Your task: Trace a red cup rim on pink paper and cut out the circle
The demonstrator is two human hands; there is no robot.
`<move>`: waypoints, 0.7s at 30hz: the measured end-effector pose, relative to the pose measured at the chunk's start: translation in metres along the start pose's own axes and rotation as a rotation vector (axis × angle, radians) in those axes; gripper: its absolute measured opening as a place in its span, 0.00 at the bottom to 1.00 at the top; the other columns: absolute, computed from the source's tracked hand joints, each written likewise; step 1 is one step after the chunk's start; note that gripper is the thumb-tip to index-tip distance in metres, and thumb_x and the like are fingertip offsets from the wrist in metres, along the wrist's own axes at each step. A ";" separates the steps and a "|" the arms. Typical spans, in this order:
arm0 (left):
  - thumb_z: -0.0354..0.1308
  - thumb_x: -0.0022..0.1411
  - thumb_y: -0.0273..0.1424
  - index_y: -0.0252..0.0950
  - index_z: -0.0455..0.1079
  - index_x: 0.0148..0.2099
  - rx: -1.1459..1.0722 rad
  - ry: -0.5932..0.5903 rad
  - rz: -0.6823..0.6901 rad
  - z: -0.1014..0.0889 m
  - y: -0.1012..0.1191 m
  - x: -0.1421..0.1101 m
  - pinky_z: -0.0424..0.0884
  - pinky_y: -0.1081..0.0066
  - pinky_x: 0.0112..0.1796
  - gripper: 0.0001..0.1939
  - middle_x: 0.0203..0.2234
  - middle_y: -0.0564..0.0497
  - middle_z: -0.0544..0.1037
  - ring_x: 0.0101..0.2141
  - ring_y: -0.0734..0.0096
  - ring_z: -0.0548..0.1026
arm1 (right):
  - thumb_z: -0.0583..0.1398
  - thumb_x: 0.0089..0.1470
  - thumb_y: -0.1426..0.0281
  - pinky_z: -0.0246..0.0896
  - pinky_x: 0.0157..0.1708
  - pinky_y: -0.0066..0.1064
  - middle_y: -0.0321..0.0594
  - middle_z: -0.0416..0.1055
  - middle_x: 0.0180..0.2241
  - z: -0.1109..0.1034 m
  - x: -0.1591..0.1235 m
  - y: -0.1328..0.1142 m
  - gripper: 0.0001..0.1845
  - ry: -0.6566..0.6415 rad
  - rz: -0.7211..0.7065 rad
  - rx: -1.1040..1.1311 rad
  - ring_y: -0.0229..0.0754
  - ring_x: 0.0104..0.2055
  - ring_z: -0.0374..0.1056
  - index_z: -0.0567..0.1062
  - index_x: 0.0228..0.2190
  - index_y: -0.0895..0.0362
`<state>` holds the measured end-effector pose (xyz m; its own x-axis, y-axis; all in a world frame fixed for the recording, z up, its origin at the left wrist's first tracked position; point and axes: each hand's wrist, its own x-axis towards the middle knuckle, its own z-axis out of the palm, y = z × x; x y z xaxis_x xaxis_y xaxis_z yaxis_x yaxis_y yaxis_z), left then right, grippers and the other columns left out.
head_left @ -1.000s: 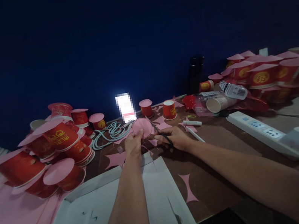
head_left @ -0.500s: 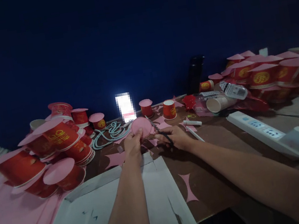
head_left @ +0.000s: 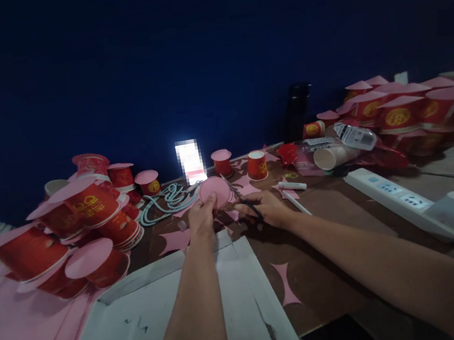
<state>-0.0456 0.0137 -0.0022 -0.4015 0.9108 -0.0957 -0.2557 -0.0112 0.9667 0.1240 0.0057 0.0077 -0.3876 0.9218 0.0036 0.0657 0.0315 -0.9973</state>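
Pinched in my left hand (head_left: 202, 218) is a round pink paper disc (head_left: 218, 189), thumb on its face. My right hand (head_left: 266, 208) is closed round the dark handles of a pair of scissors (head_left: 246, 200), whose blades point up and left beside the disc's right edge. Whether the blades touch the paper I cannot tell. Pink paper offcuts (head_left: 175, 240) lie scattered around both hands. Just beyond stand a red paper cup (head_left: 222, 166) topped with a pink disc and another red cup (head_left: 257, 168) with a white top surface.
Red cups with pink discs (head_left: 85, 208) are heaped at left, more (head_left: 400, 115) at right. A white cardboard box lid (head_left: 139, 324) lies under my left forearm. Nearby are a coiled cable (head_left: 167, 202), a glue-like white tube (head_left: 293, 185), bagged cups (head_left: 331, 156) and a power strip (head_left: 392, 197).
The disc in my left hand has shifted very slightly, and the scissors stay at its right side. Otherwise both hands keep their places.
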 end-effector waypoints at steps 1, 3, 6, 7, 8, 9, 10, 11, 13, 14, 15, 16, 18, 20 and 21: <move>0.68 0.40 0.40 0.32 0.72 0.28 0.009 0.000 -0.005 0.000 0.000 0.000 0.65 0.75 0.21 0.17 0.18 0.53 0.72 0.18 0.76 0.67 | 0.67 0.41 0.54 0.54 0.11 0.20 0.34 0.67 0.18 0.000 0.000 0.000 0.28 0.004 0.005 0.003 0.32 0.17 0.60 0.78 0.40 0.61; 0.68 0.41 0.40 0.33 0.72 0.28 0.017 0.002 -0.013 0.000 0.000 0.000 0.65 0.75 0.20 0.17 0.18 0.53 0.72 0.17 0.77 0.66 | 0.67 0.41 0.54 0.54 0.11 0.20 0.34 0.67 0.18 0.000 -0.001 -0.002 0.29 0.010 0.013 0.002 0.32 0.17 0.60 0.78 0.41 0.62; 0.68 0.41 0.40 0.33 0.72 0.28 0.011 0.015 -0.004 0.000 -0.001 0.001 0.65 0.75 0.21 0.16 0.18 0.53 0.72 0.18 0.76 0.67 | 0.67 0.41 0.54 0.54 0.12 0.21 0.34 0.68 0.19 0.000 -0.001 -0.003 0.29 0.007 0.005 0.000 0.32 0.18 0.60 0.79 0.40 0.62; 0.68 0.41 0.39 0.33 0.72 0.28 0.012 0.021 0.006 0.000 -0.002 0.002 0.65 0.75 0.21 0.16 0.18 0.53 0.72 0.19 0.76 0.68 | 0.67 0.41 0.54 0.54 0.13 0.21 0.34 0.68 0.19 0.000 -0.001 -0.003 0.29 0.005 -0.001 -0.002 0.32 0.18 0.60 0.79 0.40 0.62; 0.68 0.41 0.40 0.32 0.72 0.28 0.023 0.027 0.013 0.000 -0.003 0.003 0.65 0.75 0.21 0.16 0.18 0.53 0.72 0.19 0.76 0.68 | 0.67 0.41 0.54 0.54 0.13 0.21 0.34 0.68 0.19 0.000 0.000 -0.002 0.28 0.004 -0.005 -0.007 0.32 0.18 0.60 0.79 0.40 0.62; 0.68 0.41 0.40 0.32 0.72 0.28 0.040 0.033 0.015 -0.001 -0.003 0.004 0.65 0.75 0.21 0.16 0.18 0.53 0.72 0.19 0.76 0.67 | 0.67 0.41 0.54 0.53 0.13 0.21 0.33 0.67 0.18 0.000 0.000 -0.002 0.28 0.004 -0.011 -0.014 0.31 0.18 0.59 0.79 0.40 0.62; 0.68 0.41 0.40 0.32 0.72 0.28 0.056 0.036 0.014 -0.001 -0.004 0.005 0.64 0.75 0.20 0.17 0.18 0.53 0.72 0.18 0.76 0.67 | 0.67 0.41 0.54 0.53 0.14 0.21 0.33 0.66 0.17 -0.001 0.000 -0.001 0.28 0.003 -0.019 -0.022 0.31 0.17 0.59 0.79 0.40 0.62; 0.67 0.41 0.41 0.32 0.72 0.28 0.066 0.035 0.008 -0.001 -0.005 0.005 0.64 0.75 0.20 0.17 0.18 0.53 0.72 0.18 0.76 0.67 | 0.67 0.42 0.54 0.53 0.14 0.21 0.32 0.65 0.17 -0.001 0.001 -0.001 0.28 0.001 -0.028 -0.026 0.31 0.17 0.59 0.79 0.39 0.62; 0.67 0.41 0.41 0.32 0.73 0.29 0.065 0.028 -0.002 -0.001 -0.006 0.006 0.64 0.75 0.20 0.17 0.18 0.53 0.72 0.18 0.76 0.67 | 0.67 0.41 0.54 0.53 0.15 0.21 0.32 0.65 0.17 -0.001 0.001 0.000 0.28 -0.001 -0.040 -0.020 0.31 0.17 0.59 0.79 0.39 0.63; 0.67 0.41 0.41 0.32 0.73 0.29 0.056 0.023 -0.004 -0.001 -0.006 0.005 0.65 0.75 0.20 0.17 0.18 0.53 0.72 0.18 0.76 0.67 | 0.67 0.41 0.54 0.53 0.14 0.21 0.32 0.65 0.17 0.000 0.001 0.000 0.28 -0.002 -0.040 -0.014 0.31 0.17 0.59 0.79 0.39 0.63; 0.67 0.42 0.40 0.31 0.73 0.29 0.047 0.018 -0.005 0.000 -0.005 0.005 0.65 0.75 0.20 0.17 0.18 0.53 0.72 0.18 0.76 0.67 | 0.67 0.41 0.54 0.52 0.14 0.21 0.32 0.65 0.17 0.000 0.001 0.000 0.29 -0.001 -0.040 -0.008 0.31 0.17 0.59 0.79 0.40 0.63; 0.67 0.42 0.39 0.31 0.73 0.30 0.038 0.014 -0.004 0.000 -0.005 0.004 0.65 0.74 0.21 0.16 0.18 0.53 0.72 0.18 0.76 0.67 | 0.67 0.40 0.54 0.52 0.13 0.21 0.32 0.65 0.17 0.000 0.001 -0.001 0.29 0.001 -0.035 -0.006 0.31 0.17 0.59 0.79 0.40 0.63; 0.67 0.42 0.38 0.32 0.74 0.30 0.025 0.007 -0.003 0.001 -0.004 0.003 0.66 0.74 0.21 0.16 0.18 0.52 0.72 0.18 0.75 0.68 | 0.67 0.40 0.53 0.52 0.13 0.21 0.33 0.65 0.17 0.000 0.000 -0.001 0.30 0.010 -0.019 -0.016 0.31 0.17 0.59 0.79 0.41 0.63; 0.66 0.43 0.38 0.32 0.74 0.30 0.016 -0.003 -0.016 0.002 -0.003 0.002 0.67 0.73 0.22 0.15 0.17 0.52 0.72 0.18 0.74 0.68 | 0.67 0.40 0.53 0.53 0.12 0.21 0.33 0.65 0.18 0.001 0.000 -0.001 0.30 0.021 -0.010 -0.026 0.31 0.17 0.59 0.79 0.41 0.62; 0.66 0.43 0.38 0.32 0.74 0.30 0.013 -0.004 -0.021 0.002 -0.003 0.002 0.68 0.73 0.22 0.15 0.17 0.52 0.72 0.18 0.74 0.69 | 0.67 0.41 0.53 0.53 0.12 0.21 0.33 0.65 0.18 0.001 0.000 -0.002 0.30 0.024 -0.012 -0.025 0.31 0.17 0.59 0.79 0.41 0.62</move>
<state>-0.0439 0.0161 -0.0047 -0.3924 0.9126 -0.1149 -0.2526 0.0132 0.9675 0.1232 0.0055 0.0092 -0.3668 0.9301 0.0173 0.0846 0.0519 -0.9951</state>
